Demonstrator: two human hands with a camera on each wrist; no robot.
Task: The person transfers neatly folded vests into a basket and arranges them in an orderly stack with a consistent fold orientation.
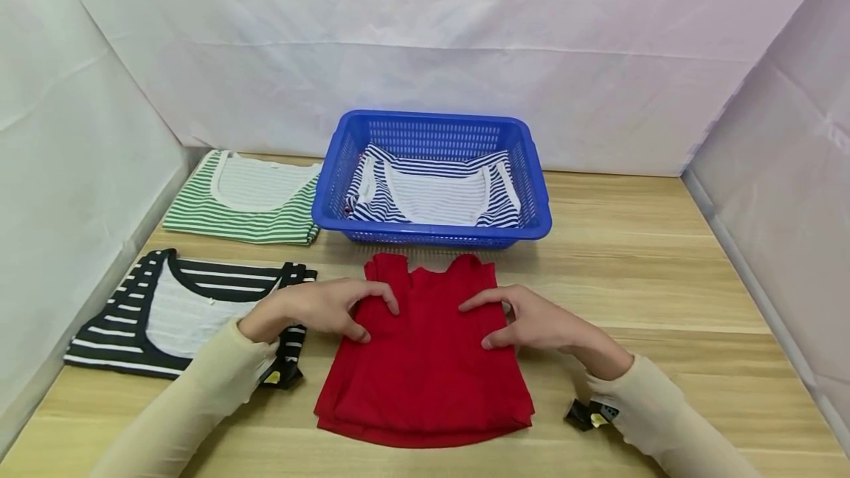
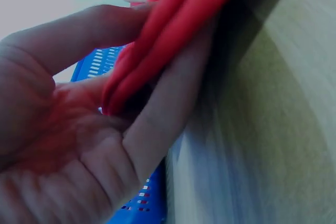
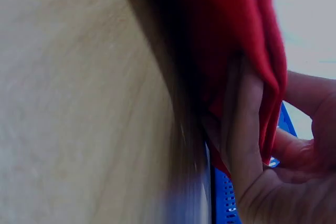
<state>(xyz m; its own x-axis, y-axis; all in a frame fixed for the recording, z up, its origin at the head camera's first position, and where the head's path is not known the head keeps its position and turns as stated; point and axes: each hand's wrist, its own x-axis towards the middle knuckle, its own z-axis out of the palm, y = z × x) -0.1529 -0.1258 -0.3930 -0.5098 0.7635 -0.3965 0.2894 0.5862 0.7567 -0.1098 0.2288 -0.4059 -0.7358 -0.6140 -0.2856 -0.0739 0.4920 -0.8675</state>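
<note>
A folded red top lies on the wooden table in front of the blue basket. My left hand grips its left edge, and my right hand grips its right edge. In the left wrist view, the red fabric runs between the thumb and the fingers, some of which are tucked beneath it. The right wrist view likewise has fingers under the cloth, lifting that edge off the table. The fingertips under the fabric are hidden.
Behind the red top stands the blue basket, holding a folded navy-striped shirt. To its left lies a folded green-striped shirt, with a black-and-white striped shirt nearer, beside my left forearm. White sheeting encloses the table.
</note>
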